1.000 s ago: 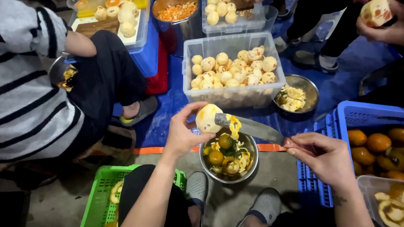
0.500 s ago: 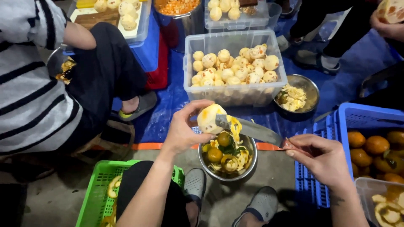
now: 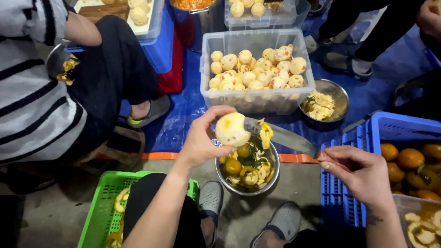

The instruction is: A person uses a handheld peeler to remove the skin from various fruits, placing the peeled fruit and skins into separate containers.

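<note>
My left hand (image 3: 202,140) holds a mostly peeled pale fruit (image 3: 231,129) above a steel bowl (image 3: 272,180) of yellow peel scraps. My right hand (image 3: 359,172) grips a long knife (image 3: 282,135) by its handle. The blade's tip lies against the fruit's right side, and a curl of yellow peel (image 3: 265,132) hangs from it. Beyond the bowl stands a clear plastic tub (image 3: 257,98) filled with several peeled fruits.
A blue crate (image 3: 390,131) of unpeeled orange fruits is at the right, a green crate (image 3: 103,206) with peel at the lower left. A small steel bowl (image 3: 337,92) of scraps sits right of the tub. A person in a striped shirt (image 3: 36,92) sits at the left, another at top right.
The view has shifted closer and slightly down. My left hand has turned the fruit a little while the knife stays against it, and the peel strip hangs further over the bowl.
</note>
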